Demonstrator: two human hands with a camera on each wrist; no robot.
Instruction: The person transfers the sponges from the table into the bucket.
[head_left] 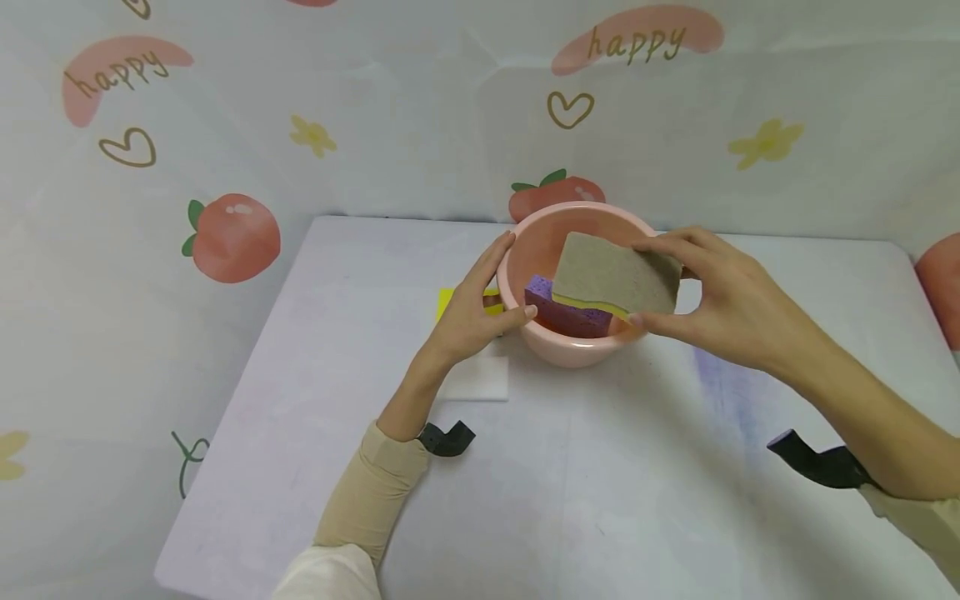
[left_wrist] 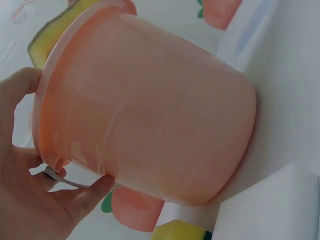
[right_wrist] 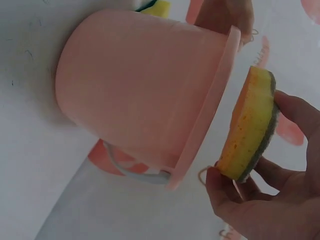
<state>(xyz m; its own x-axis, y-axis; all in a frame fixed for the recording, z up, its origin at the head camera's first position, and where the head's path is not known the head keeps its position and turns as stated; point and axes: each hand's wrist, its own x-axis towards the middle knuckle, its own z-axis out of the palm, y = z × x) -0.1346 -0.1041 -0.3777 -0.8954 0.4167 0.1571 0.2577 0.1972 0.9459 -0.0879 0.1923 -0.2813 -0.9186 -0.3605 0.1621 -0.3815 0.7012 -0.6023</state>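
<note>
A pink plastic bowl (head_left: 525,250) (left_wrist: 150,125) (right_wrist: 135,85) stands on the white table. My left hand (head_left: 480,308) (left_wrist: 30,190) cups its left rim between thumb and fingers. My right hand (head_left: 712,292) (right_wrist: 270,200) pinches a yellow sponge with a grey-green scouring side (head_left: 618,275) (right_wrist: 252,125) by its edges, holding it tilted just above the bowl's right rim. A purple sponge (head_left: 566,312) lies inside the bowl, partly under the held sponge.
A yellow sponge (head_left: 450,302) (left_wrist: 182,231) and a white sponge (head_left: 480,379) lie on the table (head_left: 600,500) behind my left hand. A strawberry-print cloth (head_left: 225,125) hangs behind and beside the table. Black wrist straps (head_left: 817,462) show at both forearms.
</note>
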